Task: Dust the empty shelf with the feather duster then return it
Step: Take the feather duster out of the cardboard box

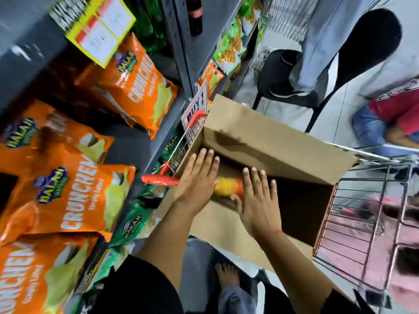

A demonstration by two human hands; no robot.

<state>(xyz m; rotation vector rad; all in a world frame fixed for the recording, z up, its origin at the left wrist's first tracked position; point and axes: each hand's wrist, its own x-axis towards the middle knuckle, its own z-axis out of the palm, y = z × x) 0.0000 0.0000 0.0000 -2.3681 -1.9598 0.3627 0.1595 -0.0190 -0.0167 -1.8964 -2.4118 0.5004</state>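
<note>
Both my hands reach into an open cardboard box (267, 137) that sits in a shopping cart. My left hand (197, 180) lies flat over the box's left edge with its fingers stretched out. My right hand (258, 200) is spread flat inside the box. A blurred yellow and orange-red thing (227, 186) lies between them, with my right thumb touching it. I cannot tell whether it is the feather duster or whether either hand grips it. The grey shelf (129, 141) at the left holds orange crisp bags (68, 196).
The wire shopping cart (362, 223) with a red handle (158, 179) stands close against the shelf rack. A black chair (367, 48) with a person's legs on it stands behind the box. Another person in red sits low at the right (394, 109). Green snack bags (136, 223) fill the lower shelf.
</note>
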